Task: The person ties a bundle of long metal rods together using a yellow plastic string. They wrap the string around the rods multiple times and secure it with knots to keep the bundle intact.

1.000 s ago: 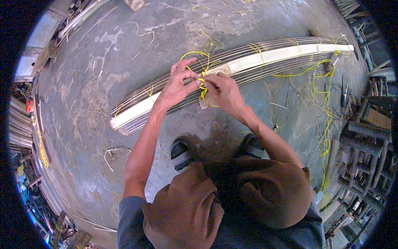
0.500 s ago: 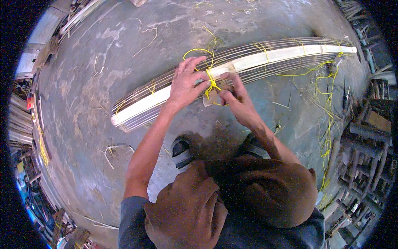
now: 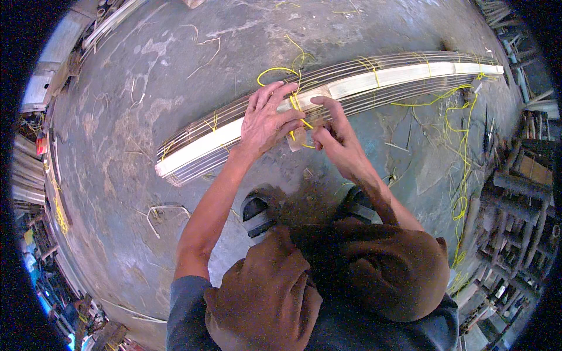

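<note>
Binding of a slat bundle with cord, seen from above. The bundle [image 3: 357, 100] of long thin strips, topped by a broad pale slat [image 3: 202, 153], lies slantwise on the floor [image 3: 129, 175]: its right end is near the floor's right edge, its left end well in from the left edge. The left hand [image 3: 271, 117] rests across the bundle near its middle, thumb and forefinger pinching the yellow cord [image 3: 308, 123], the other fingers spread over the strips. The right hand [image 3: 335, 136] is set just beside it, forefinger extended apart from the thumb; whether its curled fingers grip a cord end cannot be told. A pale flat piece [image 3: 296, 141] shows below the crossing. Loose cord [image 3: 461, 205] trails toward the floor's right edge. The step in hand is judged to be knotting the middle tie, other ties being visible toward both ends. The next move probably calls for a firm hold on the crossing with the left hand while the right draws the free end tight, keeping the strips flat beneath the cord
</note>
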{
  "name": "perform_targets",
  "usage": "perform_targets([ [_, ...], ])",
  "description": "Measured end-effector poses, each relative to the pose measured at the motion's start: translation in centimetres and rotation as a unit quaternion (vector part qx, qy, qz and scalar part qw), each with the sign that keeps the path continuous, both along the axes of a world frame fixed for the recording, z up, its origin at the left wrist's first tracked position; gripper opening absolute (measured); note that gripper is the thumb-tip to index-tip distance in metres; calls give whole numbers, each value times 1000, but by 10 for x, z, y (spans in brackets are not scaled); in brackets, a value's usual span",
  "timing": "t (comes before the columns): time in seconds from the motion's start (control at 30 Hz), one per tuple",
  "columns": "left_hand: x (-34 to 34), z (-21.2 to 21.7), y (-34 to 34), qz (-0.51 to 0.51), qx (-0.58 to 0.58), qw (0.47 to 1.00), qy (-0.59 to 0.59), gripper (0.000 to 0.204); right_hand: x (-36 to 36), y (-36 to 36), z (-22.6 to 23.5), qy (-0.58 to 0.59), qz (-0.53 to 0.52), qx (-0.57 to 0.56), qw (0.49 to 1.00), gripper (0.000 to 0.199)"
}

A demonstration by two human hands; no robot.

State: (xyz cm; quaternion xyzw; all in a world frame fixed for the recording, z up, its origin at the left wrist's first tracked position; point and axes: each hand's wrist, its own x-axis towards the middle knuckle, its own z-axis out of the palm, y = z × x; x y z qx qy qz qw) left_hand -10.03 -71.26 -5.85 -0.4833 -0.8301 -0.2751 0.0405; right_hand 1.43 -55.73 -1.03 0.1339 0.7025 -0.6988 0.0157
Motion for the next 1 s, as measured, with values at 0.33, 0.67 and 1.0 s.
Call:
perform_targets([
  [0.33,13,4,-11,129,-68,988,-45,44,-27,79,16,137,-70,391,907,22],
  [0.67,49,-19,8,72,-99,990,64,85,-79,152,5,254,-242,592,726,39],
  [1.0,56,-33,11,78,-166,967,177,82,-12,159,-51,262,-199,514,792,40],
])
